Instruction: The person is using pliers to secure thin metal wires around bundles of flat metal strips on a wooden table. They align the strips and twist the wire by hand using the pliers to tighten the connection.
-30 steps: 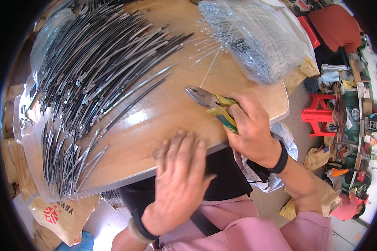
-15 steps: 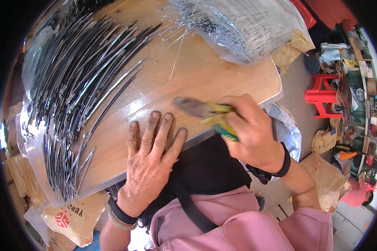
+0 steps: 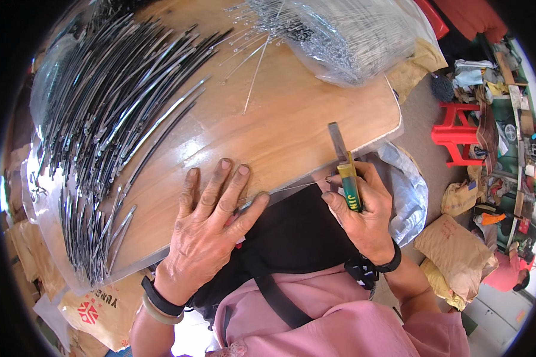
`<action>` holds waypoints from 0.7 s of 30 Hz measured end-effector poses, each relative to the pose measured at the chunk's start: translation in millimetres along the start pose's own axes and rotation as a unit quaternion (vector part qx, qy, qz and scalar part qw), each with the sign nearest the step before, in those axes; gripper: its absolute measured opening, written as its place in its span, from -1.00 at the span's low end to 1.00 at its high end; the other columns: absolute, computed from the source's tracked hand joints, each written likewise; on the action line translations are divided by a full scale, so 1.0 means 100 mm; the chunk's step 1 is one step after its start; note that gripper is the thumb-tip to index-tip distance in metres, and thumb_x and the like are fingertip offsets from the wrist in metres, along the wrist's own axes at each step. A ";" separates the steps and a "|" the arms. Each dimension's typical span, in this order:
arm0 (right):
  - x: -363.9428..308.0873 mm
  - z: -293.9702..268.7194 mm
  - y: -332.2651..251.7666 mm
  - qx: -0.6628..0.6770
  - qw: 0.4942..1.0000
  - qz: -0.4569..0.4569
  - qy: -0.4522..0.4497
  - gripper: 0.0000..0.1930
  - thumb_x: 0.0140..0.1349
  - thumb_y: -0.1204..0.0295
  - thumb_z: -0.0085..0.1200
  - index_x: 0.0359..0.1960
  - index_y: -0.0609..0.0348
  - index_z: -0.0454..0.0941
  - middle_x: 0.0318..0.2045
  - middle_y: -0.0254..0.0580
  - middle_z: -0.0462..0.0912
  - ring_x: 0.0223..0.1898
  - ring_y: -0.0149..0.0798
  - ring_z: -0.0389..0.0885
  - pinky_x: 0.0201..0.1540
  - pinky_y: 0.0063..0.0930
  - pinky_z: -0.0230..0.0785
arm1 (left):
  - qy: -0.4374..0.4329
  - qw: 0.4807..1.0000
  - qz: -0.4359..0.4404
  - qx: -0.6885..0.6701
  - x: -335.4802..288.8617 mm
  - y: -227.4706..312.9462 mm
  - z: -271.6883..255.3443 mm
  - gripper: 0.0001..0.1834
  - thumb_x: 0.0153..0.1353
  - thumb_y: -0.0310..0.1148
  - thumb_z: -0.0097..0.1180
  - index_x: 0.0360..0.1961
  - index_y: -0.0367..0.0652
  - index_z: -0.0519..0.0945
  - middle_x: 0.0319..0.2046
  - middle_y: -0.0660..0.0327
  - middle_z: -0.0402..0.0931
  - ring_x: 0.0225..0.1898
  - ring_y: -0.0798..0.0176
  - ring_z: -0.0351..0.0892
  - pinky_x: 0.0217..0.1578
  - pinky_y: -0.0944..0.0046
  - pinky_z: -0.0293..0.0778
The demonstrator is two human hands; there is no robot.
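My left hand (image 3: 208,229) lies at the near edge of the table, its fingers spread on the wooden top. A bit of something red peeks out under its palm, too hidden to name. My right hand (image 3: 363,208) grips a pair of pliers (image 3: 350,185) with green and yellow handles, their metal jaws pointing up and away from me. Between the left thumb and the right fingers runs a thin wire (image 3: 298,187), along the table edge; its ends are hidden by my hands. To the left lie many dark, flat metal strips (image 3: 119,101) in a heap.
A clear plastic bag of thin looped wires (image 3: 351,47) sits at the far side of the table (image 3: 292,131), with some wires spilling out. Paper sacks (image 3: 455,256) lie on the floor at right, near a red stool (image 3: 458,134) and a cluttered shelf (image 3: 512,149).
My right hand has turned the pliers from pointing left to pointing away, and moved slightly right. A thin wire now shows between the hands. My left hand has barely shifted.
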State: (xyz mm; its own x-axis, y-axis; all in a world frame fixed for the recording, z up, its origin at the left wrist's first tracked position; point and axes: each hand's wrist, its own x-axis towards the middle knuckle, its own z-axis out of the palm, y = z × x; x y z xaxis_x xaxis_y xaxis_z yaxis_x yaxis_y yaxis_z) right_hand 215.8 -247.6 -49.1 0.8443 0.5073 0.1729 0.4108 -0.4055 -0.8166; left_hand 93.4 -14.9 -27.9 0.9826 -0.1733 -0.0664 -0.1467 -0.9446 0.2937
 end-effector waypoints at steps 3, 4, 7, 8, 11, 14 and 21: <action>-0.03 0.04 -0.02 0.121 0.981 0.151 -0.004 -0.74 0.07 0.46 0.33 -0.23 0.34 0.63 -0.26 -0.19 0.59 -0.37 -0.39 0.52 -0.32 -0.55 0.37 | -0.002 1.000 0.003 -0.006 0.00 -0.01 -0.01 -0.25 -0.13 -0.43 0.24 0.22 0.13 0.41 0.36 0.11 0.14 0.41 -0.04 0.06 0.36 -0.25 -0.06; -0.04 0.05 -0.04 0.176 0.958 0.226 -0.011 -0.75 0.10 0.45 0.32 -0.23 0.34 0.63 -0.28 -0.23 0.58 -0.38 -0.45 0.50 -0.32 -0.57 0.35 | 0.002 1.000 0.004 -0.006 0.00 -0.01 -0.01 -0.31 -0.10 -0.44 0.20 0.18 0.10 0.44 0.35 0.08 0.16 0.40 -0.07 0.07 0.35 -0.26 -0.06; -0.11 0.15 -0.04 0.232 0.935 0.265 0.032 -0.79 0.14 0.44 0.30 -0.28 0.32 0.63 -0.38 -0.35 0.57 -0.41 -0.55 0.43 -0.35 -0.64 0.28 | 0.007 1.000 0.010 0.002 -0.02 -0.03 0.01 -0.35 -0.09 -0.45 0.17 0.15 0.07 0.47 0.34 0.06 0.18 0.40 -0.08 0.06 0.35 -0.27 -0.07; -0.14 0.17 -0.03 0.275 0.918 0.282 0.048 -0.82 0.13 0.45 0.29 -0.29 0.31 0.64 -0.42 -0.38 0.56 -0.43 -0.56 0.42 -0.36 -0.65 0.26 | 0.007 1.000 0.010 0.008 -0.02 -0.04 0.02 -0.34 -0.09 -0.45 0.18 0.16 0.07 0.47 0.34 0.06 0.18 0.41 -0.08 0.06 0.36 -0.27 -0.08; -0.09 0.22 -0.12 0.346 0.881 0.313 0.080 -0.86 0.13 0.50 0.27 -0.33 0.33 0.63 -0.51 -0.41 0.55 -0.46 -0.55 0.42 -0.38 -0.66 0.23 | 0.001 1.000 0.010 -0.010 -0.02 -0.04 -0.02 -0.33 -0.09 -0.40 0.21 0.18 0.09 0.47 0.35 0.07 0.17 0.42 -0.05 0.04 0.36 -0.26 -0.09; -0.09 0.21 -0.13 0.336 0.883 0.321 0.070 -0.87 0.14 0.52 0.22 -0.34 0.36 0.61 -0.51 -0.37 0.55 -0.47 -0.52 0.43 -0.38 -0.65 0.23 | 0.013 0.999 0.011 -0.032 -0.05 -0.06 0.02 -0.32 -0.11 -0.34 0.27 0.17 0.12 0.48 0.35 0.08 0.17 0.43 -0.03 0.01 0.38 -0.24 -0.12; -0.23 0.08 -0.14 0.416 0.845 0.336 0.010 -0.90 0.10 0.59 0.16 -0.33 0.32 0.58 -0.30 -0.14 0.53 -0.36 -0.35 0.45 -0.31 -0.47 0.30 | 0.314 0.920 -0.123 -0.202 -0.39 -0.26 -0.22 -0.59 -0.02 -0.56 0.26 -0.07 -0.33 0.55 -0.12 -0.06 0.56 -0.20 0.06 0.60 -0.20 0.22 0.53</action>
State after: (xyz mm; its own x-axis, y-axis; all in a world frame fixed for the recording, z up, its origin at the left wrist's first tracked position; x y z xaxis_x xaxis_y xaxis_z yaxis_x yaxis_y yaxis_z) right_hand 187.8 -247.0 -46.0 0.7999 0.3595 -0.4805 -0.5403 0.0828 -0.8374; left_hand 61.4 22.3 -11.5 0.8713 0.3462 0.3478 0.0184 -0.7313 0.6818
